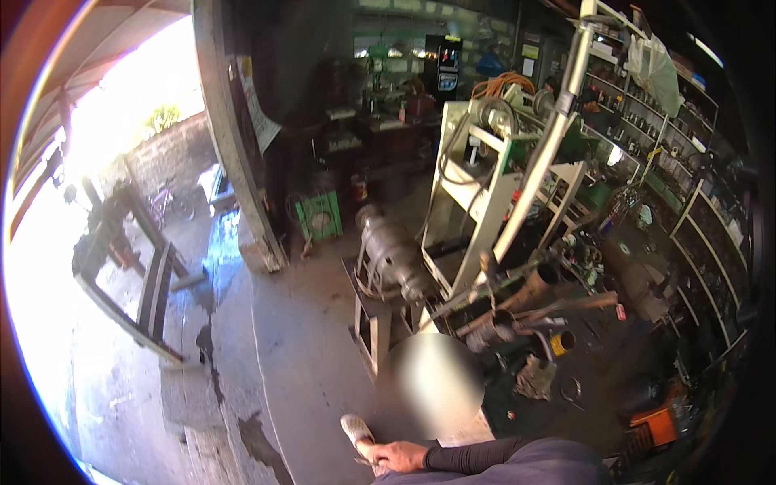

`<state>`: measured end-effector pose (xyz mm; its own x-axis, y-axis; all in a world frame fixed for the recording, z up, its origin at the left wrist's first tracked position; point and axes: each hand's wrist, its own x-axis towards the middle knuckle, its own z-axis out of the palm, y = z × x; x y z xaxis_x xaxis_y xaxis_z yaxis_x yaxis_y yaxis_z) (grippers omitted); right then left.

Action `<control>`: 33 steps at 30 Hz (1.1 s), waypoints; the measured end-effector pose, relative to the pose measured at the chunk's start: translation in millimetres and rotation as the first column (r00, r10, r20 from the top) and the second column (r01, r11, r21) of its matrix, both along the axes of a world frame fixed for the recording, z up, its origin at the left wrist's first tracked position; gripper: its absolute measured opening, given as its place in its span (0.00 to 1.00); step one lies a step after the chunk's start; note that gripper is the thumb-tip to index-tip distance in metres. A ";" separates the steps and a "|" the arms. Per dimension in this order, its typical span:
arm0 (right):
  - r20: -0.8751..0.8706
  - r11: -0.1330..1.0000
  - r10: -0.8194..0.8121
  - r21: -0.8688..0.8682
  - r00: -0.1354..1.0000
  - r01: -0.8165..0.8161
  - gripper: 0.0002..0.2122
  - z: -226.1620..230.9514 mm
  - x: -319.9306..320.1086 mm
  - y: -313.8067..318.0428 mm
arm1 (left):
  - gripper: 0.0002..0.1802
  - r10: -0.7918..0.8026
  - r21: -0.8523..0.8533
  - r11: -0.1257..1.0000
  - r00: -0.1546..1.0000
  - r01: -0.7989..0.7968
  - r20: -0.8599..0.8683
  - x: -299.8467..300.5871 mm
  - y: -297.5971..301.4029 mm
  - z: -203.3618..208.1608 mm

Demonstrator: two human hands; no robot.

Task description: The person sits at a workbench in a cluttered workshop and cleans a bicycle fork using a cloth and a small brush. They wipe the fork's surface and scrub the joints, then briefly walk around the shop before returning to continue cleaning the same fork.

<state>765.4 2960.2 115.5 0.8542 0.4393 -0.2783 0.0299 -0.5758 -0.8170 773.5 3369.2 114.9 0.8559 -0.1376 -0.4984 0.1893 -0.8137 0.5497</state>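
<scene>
Currently, the right hand [402,457], bare, lies at the ankle [367,446], just beside the pale shoe [354,425] at the lower edge, left of centre. Fingers look bent; cannot tell whether they grip or only rest. Left hand out of view, finger state not determinable. Dark sleeve [473,454] runs in from the right above grey trousers [525,470]. Ahead: metal cylinder [392,249] on a stand [378,343], green crate [319,215] behind, pale frame [462,191] beside. Farther right: yellow can [561,343], orange bin [663,423].
</scene>
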 end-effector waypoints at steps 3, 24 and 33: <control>-0.024 0.997 0.063 0.042 0.998 -0.062 0.12 -8.4 96.3 12.6 | 0.23 0.029 -0.026 0.999 0.992 -0.026 0.126 141.0 -8.3 31.3; -0.003 0.850 -0.519 0.102 0.855 0.516 0.11 -20.1 633.8 -34.5 | 0.30 -0.512 0.034 0.858 0.859 0.512 -0.007 779.5 -145.8 6.3; 0.112 0.694 -0.720 0.126 0.685 0.709 0.12 66.4 807.7 -126.1 | 0.33 -0.644 0.390 0.712 0.765 0.584 0.029 1161.5 -153.1 -1.9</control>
<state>1573.1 2834.2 181.9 0.9431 -0.3086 -0.1236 -0.2505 -0.4152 -0.8745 1935.0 3216.1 113.0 0.7095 -0.5089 -0.4875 -0.4800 -0.8555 0.1944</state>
